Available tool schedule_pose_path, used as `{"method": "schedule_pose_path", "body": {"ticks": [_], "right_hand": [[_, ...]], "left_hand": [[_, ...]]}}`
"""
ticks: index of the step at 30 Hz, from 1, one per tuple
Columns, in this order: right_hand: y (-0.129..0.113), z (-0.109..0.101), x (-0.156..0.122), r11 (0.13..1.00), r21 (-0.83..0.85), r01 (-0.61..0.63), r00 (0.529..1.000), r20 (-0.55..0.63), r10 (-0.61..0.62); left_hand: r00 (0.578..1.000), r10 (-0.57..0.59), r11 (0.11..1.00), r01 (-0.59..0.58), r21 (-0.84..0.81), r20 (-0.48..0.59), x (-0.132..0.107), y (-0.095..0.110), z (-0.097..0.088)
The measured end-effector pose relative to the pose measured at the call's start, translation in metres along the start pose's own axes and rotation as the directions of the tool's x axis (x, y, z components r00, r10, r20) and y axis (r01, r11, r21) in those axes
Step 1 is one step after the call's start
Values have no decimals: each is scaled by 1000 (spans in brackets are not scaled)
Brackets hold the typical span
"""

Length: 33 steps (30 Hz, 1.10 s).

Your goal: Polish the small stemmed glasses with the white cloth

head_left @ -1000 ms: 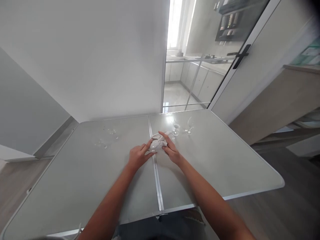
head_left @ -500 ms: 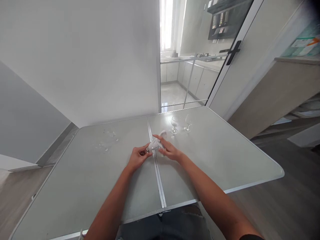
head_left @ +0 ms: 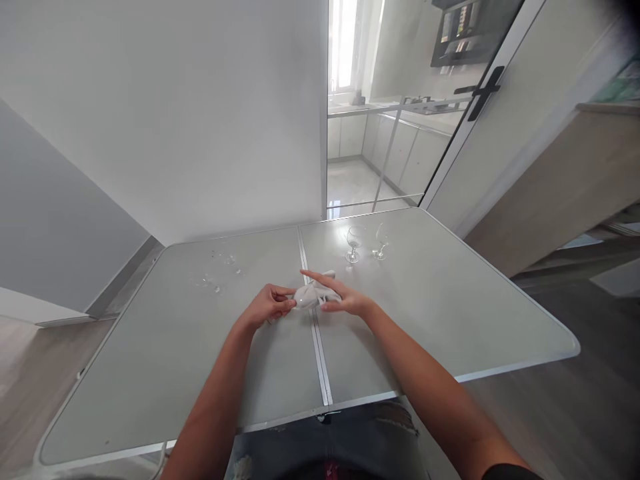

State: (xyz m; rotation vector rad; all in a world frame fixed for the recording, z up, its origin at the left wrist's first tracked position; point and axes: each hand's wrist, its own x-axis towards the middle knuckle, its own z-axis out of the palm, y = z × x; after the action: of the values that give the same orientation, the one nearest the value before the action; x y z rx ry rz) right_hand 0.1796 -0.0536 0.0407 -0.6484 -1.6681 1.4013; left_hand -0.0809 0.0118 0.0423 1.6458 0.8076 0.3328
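Over the table's middle seam, a glass lies sideways between my hands, its bowl partly covered by a white cloth. My left hand is closed on the glass's left end with thumb and fingers pinched; the stem and foot are mostly hidden behind them. From the right, my right hand grips the cloth against the bowl, fingers stretched along the top and thumb below. Whether any cloth is inside the bowl I cannot tell.
Two clear stemmed glasses, one left of the other, stand upright toward the table's back. At the back left, more clear glassware lies on the grey table. A wall and a glass door border the far edge.
The cloth has turned and bunched lower around the glass. Both hands have shifted slightly apart, the left one toward the left. My view has tilted a little.
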Motion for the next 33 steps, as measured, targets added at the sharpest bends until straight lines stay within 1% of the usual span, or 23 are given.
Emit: {"method": "schedule_pose_path", "body": {"ticks": [1, 3, 5, 7, 8, 10, 12, 13, 14, 15, 16, 17, 18, 19, 20, 22, 24, 25, 27, 28, 29, 31, 33], "right_hand": [[0, 0, 1, 992, 121, -41, 997, -65, 49], [1, 0, 4, 942, 328, -68, 967, -211, 144], [5, 3, 9, 909, 413, -54, 925, -322, 201], [10, 7, 13, 923, 384, -31, 893, -405, 199], [13, 9, 14, 940, 340, -22, 879, -441, 180], [16, 11, 14, 976, 216, -22, 857, -498, 130], [16, 12, 12, 996, 79, -38, 859, -507, 73], [15, 11, 11, 999, 16, -45, 874, -483, 47], [15, 11, 9, 998, -43, -48, 898, -440, 24], [15, 10, 7, 994, -97, -45, 924, -383, 4], [16, 9, 6, 989, -146, -39, 945, -328, -11], [17, 8, 5, 981, -189, -34, 959, -283, -21], [18, 7, 4, 973, -229, -31, 966, -257, -29], [19, 6, 4, 963, -268, -31, 967, -251, -39], [21, 6, 5, 954, -299, -33, 963, -264, -50], [23, 5, 8, 952, -304, -37, 938, -338, -72], [23, 5, 12, 975, -216, -43, 893, -446, -59], [23, 5, 14, 989, -138, -50, 868, -496, -25], [22, 7, 17, 997, 33, -68, 839, -540, 75], [21, 8, 18, 992, 101, -71, 838, -534, 115], [20, 9, 18, 987, 146, -68, 844, -519, 134], [18, 9, 16, 989, 144, -41, 864, -491, 107], [16, 7, 12, 999, 44, -24, 889, -457, 42]], "left_hand": [[988, 114, 982, -96, 163, -103, 1, -1, 3], [903, 353, 848, -198, 491, -246, 3, -6, 9], [807, 520, 678, -190, 710, -280, 7, -12, 16], [764, 579, 597, -162, 786, -283, 11, -16, 23], [763, 575, 608, -157, 778, -296, 13, -17, 26], [794, 495, 733, -161, 661, -355, 14, -15, 30], [883, 297, 911, -148, 385, -364, 13, -10, 31], [938, 166, 973, -107, 204, -303, 12, -7, 29], [980, 40, 999, -36, 25, -196, 10, -3, 27], [996, -63, 991, 54, -125, -69, 9, 0, 24], [990, -135, 963, 141, -229, 44, 7, 2, 21], [978, -178, 933, 203, -296, 109, 6, 3, 19], [971, -200, 914, 233, -332, 132, 6, 4, 18], [973, -203, 911, 229, -342, 112, 6, 3, 18], [981, -187, 925, 193, -327, 50, 8, 2, 19], [985, -90, 979, 60, -195, -149, 11, -3, 26], [936, 106, 993, -85, 78, -336, 16, -9, 33], [900, 218, 962, -134, 237, -378, 17, -12, 36], [839, 403, 848, -193, 493, -365, 19, -16, 40], [819, 458, 798, -208, 566, -345, 18, -17, 40], [806, 488, 772, -218, 597, -335, 18, -17, 40], [809, 469, 805, -225, 549, -355, 16, -14, 40], [862, 342, 906, -196, 375, -374, 14, -8, 41]]}}
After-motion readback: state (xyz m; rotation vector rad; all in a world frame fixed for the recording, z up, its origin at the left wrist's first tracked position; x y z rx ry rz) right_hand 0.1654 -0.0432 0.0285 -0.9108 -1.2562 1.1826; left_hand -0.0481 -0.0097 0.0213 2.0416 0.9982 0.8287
